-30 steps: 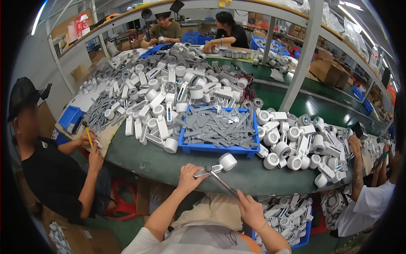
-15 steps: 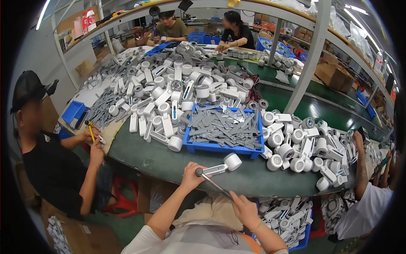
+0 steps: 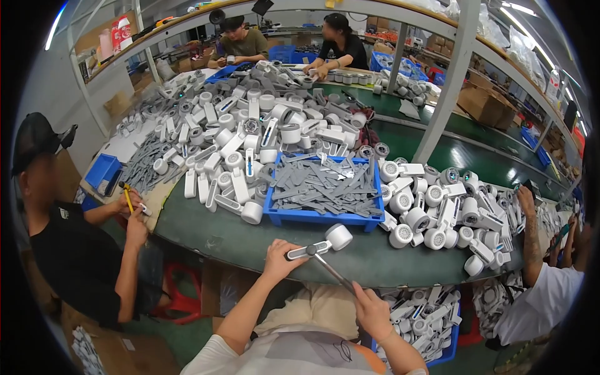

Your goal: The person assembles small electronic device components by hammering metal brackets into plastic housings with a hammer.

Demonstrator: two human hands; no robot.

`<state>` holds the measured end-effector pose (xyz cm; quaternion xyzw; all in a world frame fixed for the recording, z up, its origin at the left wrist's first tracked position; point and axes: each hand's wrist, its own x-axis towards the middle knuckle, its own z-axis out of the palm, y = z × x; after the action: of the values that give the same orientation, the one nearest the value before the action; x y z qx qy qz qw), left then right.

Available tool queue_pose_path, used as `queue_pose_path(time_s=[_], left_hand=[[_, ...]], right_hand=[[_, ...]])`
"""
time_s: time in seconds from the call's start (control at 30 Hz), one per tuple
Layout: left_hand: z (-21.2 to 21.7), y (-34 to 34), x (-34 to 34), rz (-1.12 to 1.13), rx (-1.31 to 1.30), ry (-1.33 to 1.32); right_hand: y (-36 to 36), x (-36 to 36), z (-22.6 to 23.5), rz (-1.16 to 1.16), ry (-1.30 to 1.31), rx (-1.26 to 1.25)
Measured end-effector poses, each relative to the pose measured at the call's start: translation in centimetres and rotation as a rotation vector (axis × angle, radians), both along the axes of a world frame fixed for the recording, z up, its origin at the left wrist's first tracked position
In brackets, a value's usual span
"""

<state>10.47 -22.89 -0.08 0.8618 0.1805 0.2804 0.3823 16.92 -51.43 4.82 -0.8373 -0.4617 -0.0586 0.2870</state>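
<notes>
My left hand (image 3: 280, 260) is closed around the handle end of a white round-headed device (image 3: 338, 237), at the bench's front edge. The device's drum-shaped head points away to the right, and a grey strip runs along its handle. In my right hand (image 3: 374, 309) is the grip of a hammer (image 3: 332, 270) with a metal shaft. The hammer's small dark head lies over the handle close to the drum; whether it touches is hard to tell. Beyond my hands stands a blue tray (image 3: 325, 218) full of flat grey strips.
White devices lie heaped left (image 3: 234, 159) and right (image 3: 437, 212) of the tray on the dark green bench (image 3: 187, 228). A blue crate (image 3: 451, 350) of devices stands below. At left, a person (image 3: 75, 250) holds a yellow-handled hammer (image 3: 128, 197). A metal post (image 3: 444, 94) rises behind.
The hammer's head has moved right along the device's handle, from near my left fingers toward the drum. My right hand has shifted slightly right and down. The view has shifted a little.
</notes>
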Motion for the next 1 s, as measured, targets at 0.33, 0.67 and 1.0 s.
queue_pose_path(time_s=[0.33, 0.67, 1.0], left_hand=[[0.4, -0.3, -0.2, 0.002, 0.006, 0.043], [1.9, -0.8, -0.6, -0.001, 0.065, 0.065], [2.1, 1.5, -7.5, 0.208, -0.049, -0.132]], right_hand=[[-0.2, -0.5, 0.2, -0.065, 0.062, 0.111], [-0.9, 0.4, 0.0, -0.100, 0.069, 0.119], [-1.0, -0.5, -0.7, -0.083, 0.266, 0.313]])
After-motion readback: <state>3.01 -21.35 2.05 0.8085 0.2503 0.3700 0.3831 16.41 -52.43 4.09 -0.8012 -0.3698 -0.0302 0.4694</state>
